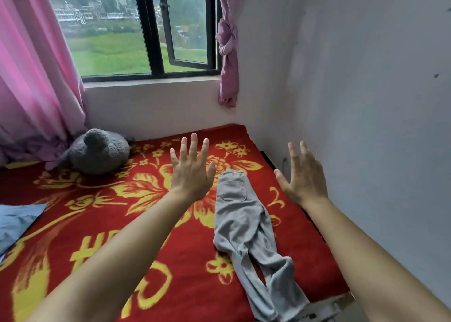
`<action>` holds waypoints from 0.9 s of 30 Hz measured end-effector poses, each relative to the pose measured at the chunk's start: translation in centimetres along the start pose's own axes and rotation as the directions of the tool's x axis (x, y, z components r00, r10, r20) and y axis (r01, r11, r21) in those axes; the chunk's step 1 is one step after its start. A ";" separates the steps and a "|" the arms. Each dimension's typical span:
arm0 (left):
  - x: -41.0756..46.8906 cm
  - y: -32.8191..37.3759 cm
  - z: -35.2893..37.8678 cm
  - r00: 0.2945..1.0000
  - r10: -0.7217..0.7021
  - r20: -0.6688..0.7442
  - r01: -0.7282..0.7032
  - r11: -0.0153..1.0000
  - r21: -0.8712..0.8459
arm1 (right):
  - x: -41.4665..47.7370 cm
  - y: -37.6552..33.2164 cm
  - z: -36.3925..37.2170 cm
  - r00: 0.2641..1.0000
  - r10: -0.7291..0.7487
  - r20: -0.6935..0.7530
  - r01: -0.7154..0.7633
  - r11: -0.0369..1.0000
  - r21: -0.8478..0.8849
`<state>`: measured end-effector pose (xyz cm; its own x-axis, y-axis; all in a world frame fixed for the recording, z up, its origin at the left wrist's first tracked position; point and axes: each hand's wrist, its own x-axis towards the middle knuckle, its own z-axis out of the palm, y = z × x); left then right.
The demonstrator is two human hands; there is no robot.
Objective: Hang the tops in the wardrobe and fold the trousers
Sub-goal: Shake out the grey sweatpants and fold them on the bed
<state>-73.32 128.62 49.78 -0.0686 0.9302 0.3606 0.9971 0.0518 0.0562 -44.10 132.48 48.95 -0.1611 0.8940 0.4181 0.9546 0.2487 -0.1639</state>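
left hand (192, 167): I hold it up in the middle of the frame, with the back of the hand to the camera. Its fingers (194, 146) are straight and spread wide, and it holds nothing.
right hand (305, 177): it is raised right of the middle, in front of the wall. Its fingers are also straight and a little apart, the thumb points to the left, and nothing is in it.
trousers (244, 224): they are grey and lie on the bed in the lower middle-right of the frame, between my two forearms. The waistband is at the upper end, just right of my left hand in the picture, with a patch pocket under it. The legs run down toward the bottom edge, wrinkled and partly one over the other. They are not yet folded. Whether my left thumb touches the waistband, I cannot tell.
bed (117, 236): a red blanket with big yellow flowers covers it, and it fills the lower half of the frame.
soft toy (97, 150): grey and fluffy, it lies on the bed at the middle left, beside the bottom of a curtain.
blue cloth (17, 219): it lies on the bed at the left edge. Only a corner shows.
window (146, 28): it is in the upper middle, with a dark frame, and one pane stands open outward.
pink curtain (31, 77): it hangs at the upper left, down to the bed.
knotted curtain (228, 53): it is tied up at the right side of the window.
wall (366, 77): pale, it fills the right side of the frame, and the bed stands against it.
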 end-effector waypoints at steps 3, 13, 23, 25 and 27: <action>4.9 0.8 3.4 0.999 0.018 0.035 -0.018 1.000 -0.005 | 4.0 1.8 3.3 0.999 0.013 0.033 -0.013 1.000 0.003; 15.1 6.2 20.3 0.970 -0.070 0.231 0.069 0.998 0.011 | 15.9 12.7 19.5 0.980 0.028 0.198 -0.037 0.998 0.041; 13.8 6.7 40.6 0.840 -0.187 0.510 0.174 0.982 0.073 | 15.4 17.5 39.9 0.869 0.020 0.494 -0.064 0.995 0.072; 13.4 6.1 44.9 0.820 -0.182 0.543 0.178 0.982 0.061 | 14.3 17.5 44.0 0.843 -0.004 0.538 -0.056 0.994 0.095; 13.0 5.3 49.1 0.819 -0.170 0.548 0.182 0.983 0.034 | 13.1 17.4 47.9 0.829 -0.023 0.559 -0.053 0.991 0.119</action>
<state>-67.24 158.83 9.04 -0.2075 0.9521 -0.2244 0.9685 0.2322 0.0894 -41.65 166.41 8.81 -0.2953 0.9437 -0.1493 0.9252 0.2434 -0.2912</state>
